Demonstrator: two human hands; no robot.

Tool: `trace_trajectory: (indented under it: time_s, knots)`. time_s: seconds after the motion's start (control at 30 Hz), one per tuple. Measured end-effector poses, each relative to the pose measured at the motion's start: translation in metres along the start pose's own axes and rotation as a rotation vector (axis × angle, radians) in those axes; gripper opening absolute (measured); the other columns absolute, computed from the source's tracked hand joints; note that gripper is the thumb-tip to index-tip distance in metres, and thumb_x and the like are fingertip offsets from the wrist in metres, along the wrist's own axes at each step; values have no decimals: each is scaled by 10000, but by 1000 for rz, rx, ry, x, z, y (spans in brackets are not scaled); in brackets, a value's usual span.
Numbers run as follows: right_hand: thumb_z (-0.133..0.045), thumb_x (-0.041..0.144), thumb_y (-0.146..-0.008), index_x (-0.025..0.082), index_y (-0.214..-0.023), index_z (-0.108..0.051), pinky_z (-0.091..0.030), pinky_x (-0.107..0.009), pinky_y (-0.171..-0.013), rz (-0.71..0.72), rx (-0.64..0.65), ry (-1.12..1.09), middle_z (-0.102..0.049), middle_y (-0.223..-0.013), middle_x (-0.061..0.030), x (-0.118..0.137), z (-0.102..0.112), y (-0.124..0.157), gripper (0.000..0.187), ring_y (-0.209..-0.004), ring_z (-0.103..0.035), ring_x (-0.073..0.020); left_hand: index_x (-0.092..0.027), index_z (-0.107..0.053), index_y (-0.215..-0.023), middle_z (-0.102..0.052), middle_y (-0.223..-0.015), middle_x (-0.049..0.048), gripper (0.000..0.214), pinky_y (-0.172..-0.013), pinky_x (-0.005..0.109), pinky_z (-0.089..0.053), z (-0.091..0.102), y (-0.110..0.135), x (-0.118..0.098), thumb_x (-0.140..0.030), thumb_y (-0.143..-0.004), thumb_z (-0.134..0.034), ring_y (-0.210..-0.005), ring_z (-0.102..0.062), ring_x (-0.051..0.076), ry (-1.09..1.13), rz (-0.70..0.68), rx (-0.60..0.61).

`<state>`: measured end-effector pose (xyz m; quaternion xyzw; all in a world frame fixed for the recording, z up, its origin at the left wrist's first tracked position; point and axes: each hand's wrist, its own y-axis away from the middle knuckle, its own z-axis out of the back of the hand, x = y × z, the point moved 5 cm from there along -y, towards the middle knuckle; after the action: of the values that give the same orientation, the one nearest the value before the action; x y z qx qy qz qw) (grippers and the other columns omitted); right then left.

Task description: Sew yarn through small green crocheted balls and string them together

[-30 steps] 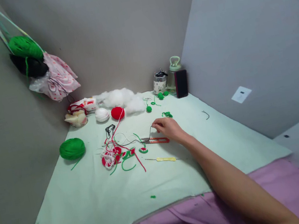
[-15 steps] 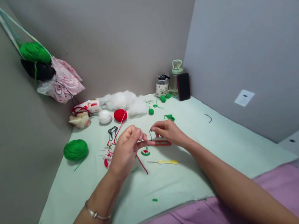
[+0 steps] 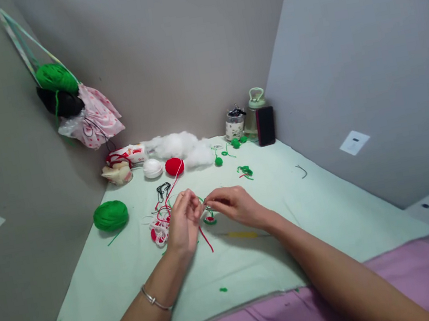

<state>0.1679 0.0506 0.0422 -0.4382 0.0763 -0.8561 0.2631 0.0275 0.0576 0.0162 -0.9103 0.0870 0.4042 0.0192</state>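
Note:
My left hand (image 3: pixel 185 218) has its fingers curled together over the middle of the table; what they hold is hidden. Fingertips of my right hand (image 3: pixel 235 205) meet it from the right, pinching a thin dark thread that is barely visible here. Just below the fingertips is a small crocheted piece (image 3: pixel 210 220), green with a red centre. Lower down, under my right hand, a yellow-handled crochet hook (image 3: pixel 242 235) looks blurred. Beside my left hand lies a tangle of white and red yarn (image 3: pixel 161 232), and a red strand (image 3: pixel 206 239) runs out below.
A green yarn ball (image 3: pixel 110 216) lies left; white (image 3: pixel 153 168) and red (image 3: pixel 174 166) balls sit farther back. Behind them is white stuffing (image 3: pixel 181 145). A pot (image 3: pixel 234 125), bottle (image 3: pixel 257 99) and phone (image 3: pixel 265 126) stand at the back right. A bag (image 3: pixel 96 115) hangs left.
My right hand has moved left and down, bringing its fingertips to my left hand. My left index finger, stretched out before, is now drawn in. The orange-red looped item below my hands no longer shows.

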Motion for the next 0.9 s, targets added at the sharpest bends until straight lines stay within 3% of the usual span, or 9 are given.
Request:
trace_trajectory:
  time_s: [0.07,0.13,0.23,0.4,0.5,0.67,0.8,0.9]
  knots:
    - [-537,276,-981,207,-935,-735,-410,-229,-691,64,78,58,-732,-849,-20,5,-8,2,215,-689,-575,-122,-178,-613,-811,-583,-749,-28,255,-723,218,-541,4,-4,-2,-385,-846,-757,-611,-540,68,81,4,-19]
    - [-537,257,-981,208,-936,-733,-408,-227,-694,74,114,77,-738,-847,-22,7,-13,2,207,-694,-591,-124,-176,-635,-817,-617,-796,-4,241,-837,282,-560,7,-6,-4,-391,-861,-735,-718,-611,103,122,-12,-13]
    - [-546,247,-971,201,-897,-724,-400,-224,-680,55,117,62,-720,-807,-15,6,-16,2,198,-681,-579,-121,-180,-666,-805,-637,-847,18,272,-958,358,-531,6,-4,-8,-439,-873,-713,-842,-652,158,29,-106,49]
    - [-539,317,-971,181,-846,-725,-354,-221,-596,-49,44,-62,-597,-662,21,-3,-10,0,261,-589,-453,-102,-209,-641,-645,-681,-965,71,429,-1078,365,-424,5,7,-15,-486,-963,-565,-1098,-608,245,-539,-356,98]
    - [-544,348,-965,168,-883,-737,-373,-222,-604,-94,-1,-116,-610,-675,15,-10,-7,-1,276,-602,-479,-107,-223,-634,-561,-705,-1017,93,456,-1195,390,-298,6,8,-13,-437,-959,-571,-1270,-532,284,-809,-442,125]
    - [-546,314,-956,172,-904,-728,-398,-221,-629,-111,-22,-72,-650,-693,11,-17,-5,-3,236,-614,-537,-111,-253,-773,-786,-704,-1219,96,194,-1259,469,-193,11,2,-4,-350,-897,-647,-1445,-394,313,-920,-452,145]
    - [-551,288,-962,187,-970,-749,-403,-223,-650,-99,-53,24,-702,-733,-2,-18,-5,-2,222,-627,-566,-117,-248,-792,-903,-700,-1270,102,187,-1260,486,-188,15,-2,1,-343,-905,-632,-1451,-402,309,-937,-407,92]
    - [-544,262,-969,208,-1068,-760,-417,-226,-696,-40,-17,85,-773,-910,-34,-14,-10,-1,243,-697,-608,-127,-236,-798,-948,-700,-1297,102,200,-1259,462,-209,19,-5,4,-370,-886,-665,-1423,-455,296,-845,-317,35]
